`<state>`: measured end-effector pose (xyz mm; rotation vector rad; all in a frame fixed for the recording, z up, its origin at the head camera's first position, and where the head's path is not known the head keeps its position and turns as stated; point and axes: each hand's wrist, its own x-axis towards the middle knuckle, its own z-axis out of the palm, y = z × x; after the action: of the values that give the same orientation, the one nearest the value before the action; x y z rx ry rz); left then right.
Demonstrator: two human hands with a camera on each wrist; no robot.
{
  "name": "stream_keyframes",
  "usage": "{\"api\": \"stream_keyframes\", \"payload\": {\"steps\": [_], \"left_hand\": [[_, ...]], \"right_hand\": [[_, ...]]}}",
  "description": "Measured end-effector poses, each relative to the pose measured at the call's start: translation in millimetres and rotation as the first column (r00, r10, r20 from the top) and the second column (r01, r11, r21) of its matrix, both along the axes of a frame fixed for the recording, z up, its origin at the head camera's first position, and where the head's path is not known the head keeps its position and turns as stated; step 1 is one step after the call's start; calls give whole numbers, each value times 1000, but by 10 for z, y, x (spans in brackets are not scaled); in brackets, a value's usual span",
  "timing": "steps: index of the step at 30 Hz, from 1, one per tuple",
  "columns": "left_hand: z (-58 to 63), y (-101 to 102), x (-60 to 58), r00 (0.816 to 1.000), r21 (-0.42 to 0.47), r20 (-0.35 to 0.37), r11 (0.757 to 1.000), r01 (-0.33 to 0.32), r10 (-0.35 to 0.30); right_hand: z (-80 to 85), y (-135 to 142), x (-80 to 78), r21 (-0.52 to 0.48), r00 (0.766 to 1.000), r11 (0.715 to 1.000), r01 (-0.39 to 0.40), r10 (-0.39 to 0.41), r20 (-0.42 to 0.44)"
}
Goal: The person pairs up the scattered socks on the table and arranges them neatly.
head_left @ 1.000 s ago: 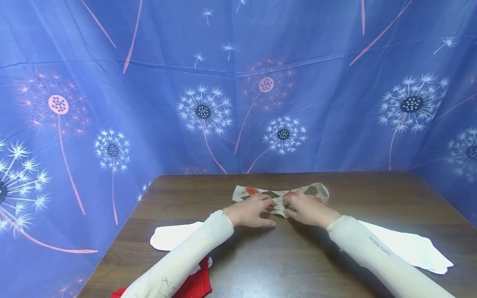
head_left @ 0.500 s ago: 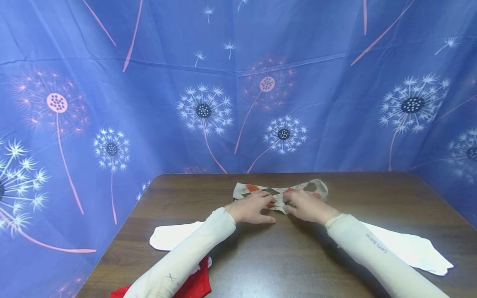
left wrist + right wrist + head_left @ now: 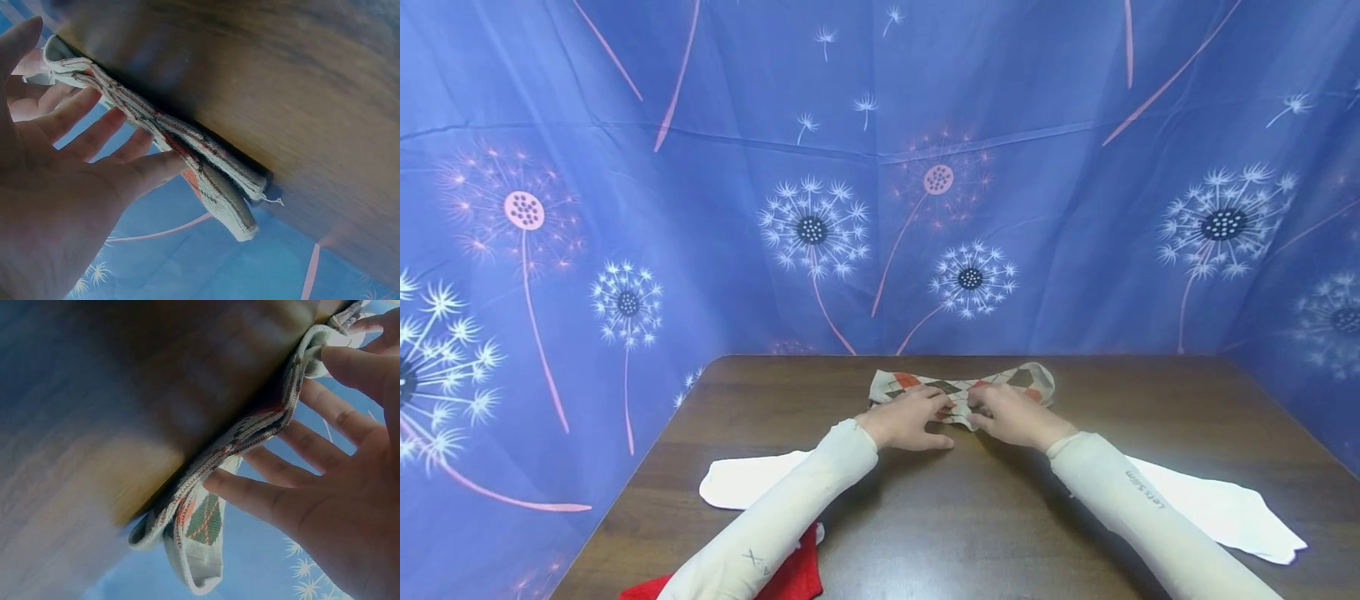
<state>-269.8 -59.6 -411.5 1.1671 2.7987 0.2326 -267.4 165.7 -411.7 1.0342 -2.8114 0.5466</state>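
Cream argyle socks [image 3: 955, 390] with orange and brown diamonds lie across the far part of the table. Two layers show at both ends in the wrist views, like a pair laid one on the other. My left hand [image 3: 910, 419] rests its extended, spread fingers on the left half of the socks [image 3: 219, 187], its thumb apart from them. At the middle, my right hand [image 3: 1017, 414] pinches the near edge around the heel between thumb and index finger. Its other fingers lie against the socks [image 3: 206, 519] in the right wrist view.
A white sock [image 3: 748, 481] lies left, partly under the left forearm. Another white one [image 3: 1232, 504] lies right, beyond the right forearm. Red cloth with white trim [image 3: 801, 571] sits at the near left. A blue dandelion curtain [image 3: 880, 250] hangs behind the wooden table [image 3: 970, 517].
The argyle socks have shifted slightly away from me, and their right end has drawn a little leftward. Both hands keep nearly the same pose on them. The head view has tilted slightly.
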Motion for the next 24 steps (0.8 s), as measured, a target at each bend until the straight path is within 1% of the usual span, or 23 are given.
{"api": "stream_keyframes", "payload": {"steps": [2,4,7,8,11,14,17,21,24], "left_hand": [[3,4,6,1000,-6,-11,1000,-3,3],[14,15,6,1000,-13,-24,1000,-5,4],[35,34,6,1000,-17,-25,1000,-16,15],[34,33,15,1000,-13,-16,1000,-24,24],[7,13,61,998,9,17,998,-64,63],[-11,-21,134,995,45,31,994,-100,98],[38,-43,221,993,71,31,991,-112,110],[165,-72,372,995,60,-8,993,-101,101],[239,-97,487,994,37,-62,996,-83,86]], "right_hand": [[-13,-4,-6,5,1000,1000,2,-2,-14],[-9,-8,-13,17,999,1000,5,-4,-42],[7,-11,-1,43,996,999,3,1,-93],[9,-13,11,53,994,999,5,1,-108],[2,-27,44,55,992,998,-26,33,-123],[-16,-54,84,41,991,998,-56,60,-118],[-3,-83,158,35,989,997,-68,72,-129],[86,-131,312,33,986,998,-51,56,-159],[171,-164,434,38,986,999,-34,40,-163]]}}
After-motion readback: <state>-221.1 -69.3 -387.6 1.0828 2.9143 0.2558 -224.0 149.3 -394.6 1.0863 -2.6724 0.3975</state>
